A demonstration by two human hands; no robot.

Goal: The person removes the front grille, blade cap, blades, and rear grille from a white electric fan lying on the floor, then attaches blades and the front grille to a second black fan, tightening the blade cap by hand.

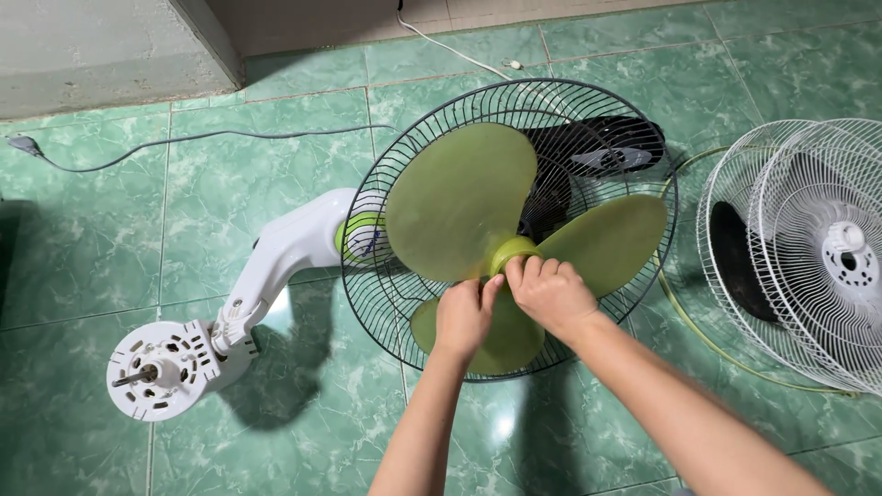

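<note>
So both hands are working at the green fan blade (478,207): the left hand (464,317) and right hand (549,292) are pinching shut around its hub (512,252). That blade is sitting inside the dark wire guard (386,276) lying mid-floor, with white grilles (808,248) waiting at 3 o'clock and the white stand (170,367) at 8 o'clock.

Two bare forearms, left grip (464,317) and right grip (551,294), sleeveless, ringless.

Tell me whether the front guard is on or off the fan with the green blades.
Off. The green blades lie bare over the dark rear guard, nothing covering them, and both the left hand and right hand reach the hub directly.
</note>
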